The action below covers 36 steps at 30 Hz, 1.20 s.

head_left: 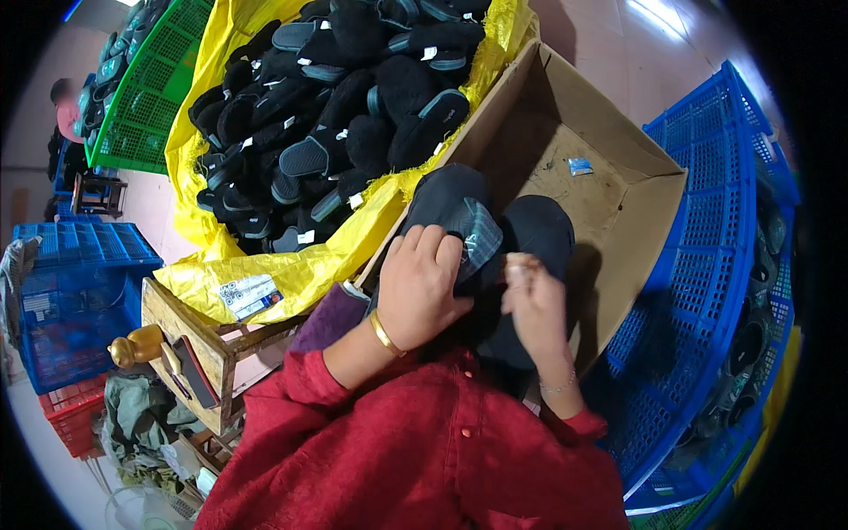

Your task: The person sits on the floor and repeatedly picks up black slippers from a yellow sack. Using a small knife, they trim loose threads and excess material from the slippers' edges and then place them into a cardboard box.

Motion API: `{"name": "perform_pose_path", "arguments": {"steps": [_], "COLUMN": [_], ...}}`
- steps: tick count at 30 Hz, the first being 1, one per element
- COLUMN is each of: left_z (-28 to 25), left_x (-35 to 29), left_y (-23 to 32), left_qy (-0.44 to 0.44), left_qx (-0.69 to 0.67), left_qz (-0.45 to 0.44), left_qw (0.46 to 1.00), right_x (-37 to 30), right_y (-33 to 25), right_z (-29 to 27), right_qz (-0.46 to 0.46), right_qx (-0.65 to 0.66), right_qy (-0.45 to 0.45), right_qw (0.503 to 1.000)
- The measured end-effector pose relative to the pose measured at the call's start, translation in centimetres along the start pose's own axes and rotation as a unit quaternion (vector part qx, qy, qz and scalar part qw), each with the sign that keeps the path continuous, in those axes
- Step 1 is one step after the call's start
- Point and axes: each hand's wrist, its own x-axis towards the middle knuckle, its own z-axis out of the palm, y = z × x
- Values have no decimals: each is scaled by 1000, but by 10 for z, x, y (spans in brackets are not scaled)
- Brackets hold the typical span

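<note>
A pair of black slippers (530,231) with grey-green soles sits in front of my chest, over the near edge of a cardboard box (618,190). My left hand (422,287), with a gold bangle on the wrist, grips the left slipper from above. My right hand (533,300) pinches something small at the inner side of the right slipper; I cannot tell what it is. Both red sleeves enter from below.
A yellow sack (291,269) heaped with several black slippers (344,115) lies at upper left. Blue crates (707,265) stand to the right, a green crate (146,97) and more blue crates (79,291) to the left. A wooden box (190,340) sits by my left elbow. Another person (66,106) is far left.
</note>
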Motion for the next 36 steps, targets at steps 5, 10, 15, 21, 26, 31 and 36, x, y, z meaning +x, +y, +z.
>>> {"name": "perform_pose_path", "arguments": {"steps": [5,10,15,21,26,31,36], "left_z": [-49,-61,-14,9,11,16,21], "left_x": [7,19,24,26,28,25,20], "left_y": [-8,-22,-34,-22,-16,-20,-16], "left_qy": [-63,-261,-301,-299,-295,-277,-261], "left_qx": [-33,-163,-237,-224,-172,-147,-181], "left_qz": [182,225,252,231,235,231,241], "left_qw": [981,925,889,898,910,921,917], "right_x": [-16,-29,-34,-30,-23,-15,-20], "right_y": [-29,-23,12,46,41,43,43], "right_z": [-24,-19,-23,-27,-34,-28,-28], "right_qz": [-356,-354,-217,-187,-129,-197,-234], "right_qx": [-118,-152,-184,-128,-87,-133,-165], "right_qy": [96,-63,-110,-81,-120,-92,-47], "right_qw": [922,921,952,971,980,967,957]}}
